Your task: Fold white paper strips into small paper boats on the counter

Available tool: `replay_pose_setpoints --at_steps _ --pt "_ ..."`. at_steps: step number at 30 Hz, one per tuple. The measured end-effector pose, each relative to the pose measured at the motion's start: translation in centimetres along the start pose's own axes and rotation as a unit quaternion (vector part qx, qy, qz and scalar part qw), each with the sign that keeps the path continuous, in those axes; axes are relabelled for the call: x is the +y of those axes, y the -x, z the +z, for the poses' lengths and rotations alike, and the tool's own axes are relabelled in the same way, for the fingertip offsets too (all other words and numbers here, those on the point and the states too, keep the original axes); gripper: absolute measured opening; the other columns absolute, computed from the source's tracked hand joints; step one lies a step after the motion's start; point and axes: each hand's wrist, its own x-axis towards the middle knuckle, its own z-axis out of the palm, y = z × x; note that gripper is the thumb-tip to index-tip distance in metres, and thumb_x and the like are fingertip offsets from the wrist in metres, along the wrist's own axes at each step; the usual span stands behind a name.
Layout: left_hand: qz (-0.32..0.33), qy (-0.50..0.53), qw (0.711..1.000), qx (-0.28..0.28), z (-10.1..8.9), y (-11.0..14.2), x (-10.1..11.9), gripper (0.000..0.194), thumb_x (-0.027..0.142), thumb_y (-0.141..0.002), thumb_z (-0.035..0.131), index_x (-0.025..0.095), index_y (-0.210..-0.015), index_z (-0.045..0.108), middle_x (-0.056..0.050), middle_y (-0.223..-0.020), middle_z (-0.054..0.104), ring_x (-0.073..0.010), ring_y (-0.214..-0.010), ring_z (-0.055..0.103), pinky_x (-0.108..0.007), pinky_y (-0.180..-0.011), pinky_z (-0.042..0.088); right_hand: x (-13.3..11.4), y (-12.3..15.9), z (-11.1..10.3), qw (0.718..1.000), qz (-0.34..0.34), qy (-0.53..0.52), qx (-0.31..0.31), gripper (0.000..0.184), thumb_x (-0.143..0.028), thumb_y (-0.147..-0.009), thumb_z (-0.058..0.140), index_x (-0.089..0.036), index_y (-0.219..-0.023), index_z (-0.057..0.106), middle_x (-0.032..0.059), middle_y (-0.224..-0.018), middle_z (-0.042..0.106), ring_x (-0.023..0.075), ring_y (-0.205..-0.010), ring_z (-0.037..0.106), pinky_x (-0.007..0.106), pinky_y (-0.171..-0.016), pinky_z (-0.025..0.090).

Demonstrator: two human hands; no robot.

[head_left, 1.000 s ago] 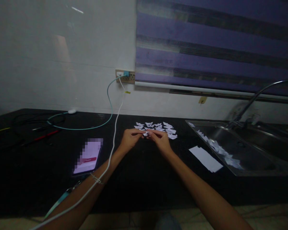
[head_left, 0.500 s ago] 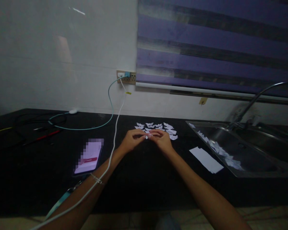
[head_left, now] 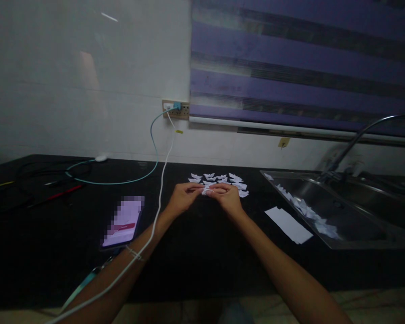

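Between the fingertips of both hands is a small folded white paper (head_left: 206,191), mostly covered by the fingers. My left hand (head_left: 182,196) pinches it from the left, and my right hand (head_left: 227,198) pinches it from the right. Just behind the hands, several white paper boats (head_left: 209,176) stand in rows on the black countertop (head_left: 195,252). To the right of my right forearm lies a stack of white paper slips (head_left: 289,225).
A lit phone (head_left: 124,222) lies left of my left forearm. A white cable (head_left: 161,193) runs across that forearm to the wall socket (head_left: 176,109). More folded papers (head_left: 307,210) line the left rim of the steel sink (head_left: 361,243). Dark cables lie at far left.
The fingers have shifted slightly around the small folded paper, and more white shows between them now. Both hands stay in about the same place.
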Motion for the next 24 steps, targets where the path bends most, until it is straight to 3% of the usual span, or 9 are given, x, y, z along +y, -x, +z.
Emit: replay_pose_setpoints --at_steps 5,10,14,19,24 --pt "-0.023 -0.012 0.999 0.020 0.3 0.1 0.0 0.016 0.025 -0.078 0.068 0.015 -0.089 0.074 -0.007 -0.091 0.077 -0.0213 -0.084 0.074 -0.030 -0.075 0.059 0.7 0.0 0.6 0.998 0.011 -0.035 0.051 0.035 -0.033 -0.055 0.086 -0.018 -0.078 0.065 0.0017 -0.059 0.072 0.0186 -0.055 0.067 0.028 -0.056 0.051" --pt "-0.034 -0.022 0.999 0.020 0.5 0.3 -0.3 0.020 0.033 -0.079 0.070 0.014 -0.085 0.073 -0.007 -0.085 0.077 -0.0208 -0.080 0.073 -0.027 -0.070 0.057 1.3 -0.3 0.5 0.996 0.000 -0.047 0.075 0.029 -0.034 -0.058 0.084 -0.016 -0.073 0.068 0.0039 -0.063 0.072 0.0193 -0.058 0.067 0.030 -0.060 0.053" --pt "-0.031 -0.043 0.998 0.034 0.7 0.5 0.2 0.022 0.035 -0.080 0.068 0.015 -0.083 0.075 -0.006 -0.083 0.076 -0.0201 -0.077 0.072 -0.025 -0.068 0.055 1.1 0.3 1.0 0.992 -0.053 0.040 0.106 0.019 -0.032 -0.066 0.079 -0.016 -0.073 0.071 0.0051 -0.066 0.073 0.0218 -0.063 0.069 0.032 -0.062 0.054" --pt "-0.091 -0.038 0.994 0.055 1.1 0.6 0.7 0.028 0.038 -0.082 0.064 0.012 -0.084 0.076 -0.007 -0.074 0.075 -0.0160 -0.054 0.064 -0.023 -0.049 0.047 1.0 1.8 2.3 0.966 -0.149 0.185 0.103 0.013 -0.029 -0.077 0.069 -0.020 -0.081 0.077 0.0053 -0.083 0.077 0.0235 -0.079 0.072 0.036 -0.078 0.055" --pt "-0.095 0.014 0.995 0.023 1.2 0.4 0.3 0.036 0.044 -0.082 0.063 0.011 -0.088 0.077 -0.008 -0.080 0.076 -0.0165 -0.058 0.065 -0.024 -0.052 0.049 0.8 2.1 2.6 0.967 -0.127 0.193 0.109 0.020 -0.031 -0.073 0.074 -0.018 -0.088 0.078 0.0073 -0.090 0.078 0.0252 -0.083 0.072 0.037 -0.082 0.055"
